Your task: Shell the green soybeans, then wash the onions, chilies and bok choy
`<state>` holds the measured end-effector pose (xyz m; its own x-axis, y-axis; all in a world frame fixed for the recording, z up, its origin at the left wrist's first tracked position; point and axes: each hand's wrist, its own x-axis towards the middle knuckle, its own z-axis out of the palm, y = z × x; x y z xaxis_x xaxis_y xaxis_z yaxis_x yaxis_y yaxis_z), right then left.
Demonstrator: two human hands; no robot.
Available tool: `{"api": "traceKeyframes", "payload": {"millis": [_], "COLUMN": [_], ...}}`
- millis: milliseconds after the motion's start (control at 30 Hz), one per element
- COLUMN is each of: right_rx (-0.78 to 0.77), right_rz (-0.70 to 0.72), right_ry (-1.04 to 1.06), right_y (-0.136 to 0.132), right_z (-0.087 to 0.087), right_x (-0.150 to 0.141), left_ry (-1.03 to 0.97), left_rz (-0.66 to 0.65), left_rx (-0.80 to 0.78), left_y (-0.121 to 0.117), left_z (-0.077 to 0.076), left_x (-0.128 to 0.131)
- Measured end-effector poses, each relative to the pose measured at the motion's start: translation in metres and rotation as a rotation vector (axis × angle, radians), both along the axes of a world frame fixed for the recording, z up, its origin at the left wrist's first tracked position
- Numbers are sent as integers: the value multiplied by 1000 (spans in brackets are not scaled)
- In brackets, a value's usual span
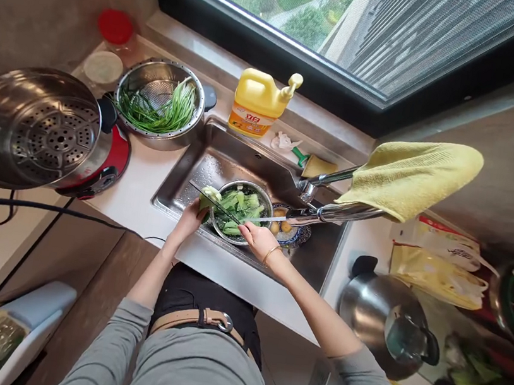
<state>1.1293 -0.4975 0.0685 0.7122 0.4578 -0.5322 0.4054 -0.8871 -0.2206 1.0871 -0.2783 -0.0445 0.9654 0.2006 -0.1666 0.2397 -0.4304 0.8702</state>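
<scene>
My left hand (194, 214) is closed around a pale green leafy vegetable (211, 194) at the left rim of a metal bowl (218, 230). In my right hand (257, 241) is a long, thin dark knife (222, 208), whose blade slants up and left across the bowl to the vegetable. Cut green leaves (241, 208) lie in the bowl, which sits in the steel sink (180, 191). Water runs from the faucet (349, 215) in a thin stream over the bowl's right side. Beside it, a blue-patterned bowl (302, 236) holds some round yellowish-brown items, partly hidden by the faucet.
A metal colander (156, 130) of long green stalks stands behind left, near a steamer pot (27, 128). A yellow detergent jug (257, 103) is behind the sink. A yellow cloth (412, 176) hangs over the faucet. To the right stands a steel pot (375, 305).
</scene>
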Motion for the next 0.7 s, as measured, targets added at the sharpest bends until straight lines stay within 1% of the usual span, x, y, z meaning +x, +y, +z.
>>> {"api": "traceKeyframes", "payload": {"millis": [100,167,233,333,367,400,467,567,633,700], "right_rx": [-55,-55,-39,-1,19,46,121,257,327,373], "right_rz": [-18,-40,-85,-179,-206,-226,-258,-293,-336,-408], "right_ry": [-1,14,34,67,71,68,46,16,-9,-29], "right_y": [11,22,33,44,44,43,35,17,5,-8], "right_z": [-4,-12,-25,-49,-56,-62,-72,-79,-80,-79], "right_x": [6,14,25,43,47,49,51,51,53,58], "left_ry": [-3,9,-16,-116,-129,-118,-73,-86,-117,-99], "left_rz": [-24,-31,-76,-179,-190,-178,-113,14,61,69], "left_rx": [16,38,57,33,15,-4,-55,-192,-299,-391], "left_y": [8,11,9,3,3,4,12,23,21,9], "left_z": [-7,-9,-5,7,11,14,18,19,18,18], "left_x": [5,9,12,15,16,16,15,15,16,20]}}
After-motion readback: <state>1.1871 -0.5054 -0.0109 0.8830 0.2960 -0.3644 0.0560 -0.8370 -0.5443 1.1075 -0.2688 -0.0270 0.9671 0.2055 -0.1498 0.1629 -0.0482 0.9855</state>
